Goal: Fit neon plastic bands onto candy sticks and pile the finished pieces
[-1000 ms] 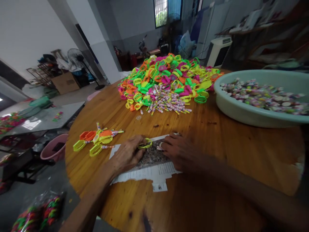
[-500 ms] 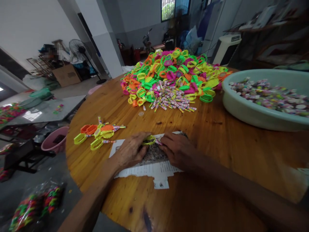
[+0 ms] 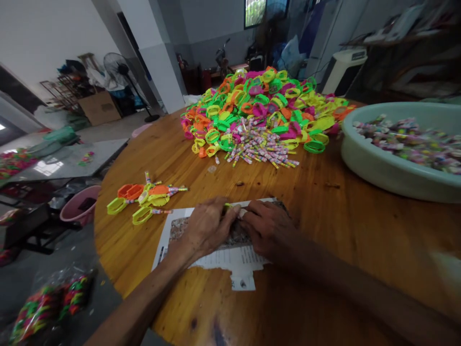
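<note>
My left hand [image 3: 209, 223] is closed around a yellow plastic toy watch [image 3: 227, 205]; only a sliver of it shows between the fingers. My right hand [image 3: 268, 226] meets it fingertip to fingertip, pinching the pale end of a small candy tube [image 3: 242, 212] against the watch. Both hands rest over a speckled stone slab [image 3: 178, 229], which lies on a torn printed sheet of paper [image 3: 243, 283]. To the left of my hands lies a small group of toy watches [image 3: 143, 215] in yellow and orange, with striped candy tubes [image 3: 178, 189] attached to some.
A tall heap of bright toy watches [image 3: 259, 103] covers the table's far side, with loose striped candy tubes [image 3: 261, 144] before it. A pale green basin [image 3: 392, 180] of wrapped pieces stands at right. The round wooden table [image 3: 122, 259] ends at left, near a pink tub [image 3: 81, 204].
My hands have come closer together, and my left thumb now reaches the right fingertips. The yellow watch and the candy tube are more covered. The view has shifted slightly.
</note>
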`<state>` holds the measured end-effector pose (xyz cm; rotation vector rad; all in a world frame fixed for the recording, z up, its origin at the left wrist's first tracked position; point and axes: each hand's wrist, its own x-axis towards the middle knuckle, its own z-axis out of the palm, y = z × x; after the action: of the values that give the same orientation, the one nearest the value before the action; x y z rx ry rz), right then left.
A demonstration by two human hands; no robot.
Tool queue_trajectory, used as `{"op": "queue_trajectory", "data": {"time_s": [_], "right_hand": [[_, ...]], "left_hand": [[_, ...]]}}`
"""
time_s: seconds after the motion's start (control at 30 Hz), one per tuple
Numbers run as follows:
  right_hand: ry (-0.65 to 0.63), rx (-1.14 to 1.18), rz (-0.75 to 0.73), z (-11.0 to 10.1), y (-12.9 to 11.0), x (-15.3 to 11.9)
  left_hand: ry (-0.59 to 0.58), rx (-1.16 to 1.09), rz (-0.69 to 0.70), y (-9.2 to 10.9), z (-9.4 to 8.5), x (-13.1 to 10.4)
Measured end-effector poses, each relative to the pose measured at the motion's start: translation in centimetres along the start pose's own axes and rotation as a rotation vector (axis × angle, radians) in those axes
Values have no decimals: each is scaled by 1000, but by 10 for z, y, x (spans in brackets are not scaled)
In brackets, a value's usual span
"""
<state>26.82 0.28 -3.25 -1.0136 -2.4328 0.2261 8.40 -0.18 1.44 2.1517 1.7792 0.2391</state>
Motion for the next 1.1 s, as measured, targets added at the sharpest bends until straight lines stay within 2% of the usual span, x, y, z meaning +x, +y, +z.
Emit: {"op": "queue_trajectory", "data": {"time_s": [0.07, 0.17, 0.3, 0.5, 0.6, 0.7, 0.77, 0.83, 0.93, 1.0, 1.1], "right_hand": [[26, 37, 12, 2, 2, 1], [35, 63, 3, 2, 4, 3], [33, 54, -7, 2, 2, 7], [-44, 56, -19, 7, -2, 7], [-95, 78, 2, 1, -2, 8], [-180, 215, 0, -9, 7, 20], [-180, 259, 25, -10, 18, 36], [-125, 178, 26, -4, 33, 59], [-63, -24, -45, 17, 53, 99], [-34, -78, -55, 32, 61, 125], [-19, -107, -54, 49, 66, 161]], "left_hand": [[27, 86, -43, 6, 6, 3], [50, 90, -72, 7, 11, 6], [-16, -9, -79, 4, 8, 7], [-53, -90, -85, -1, 6, 8], [-11, -93, -84, -2, 10, 6], [33, -106, -95, -6, 12, 4], [25, -100, -119, -16, 8, 5], [39, -16, -144, -34, -4, 7], [91, 291, -221, -72, -34, 17], [138, 474, -289, -98, -56, 28], [245, 518, -237, -120, -76, 56]]}}
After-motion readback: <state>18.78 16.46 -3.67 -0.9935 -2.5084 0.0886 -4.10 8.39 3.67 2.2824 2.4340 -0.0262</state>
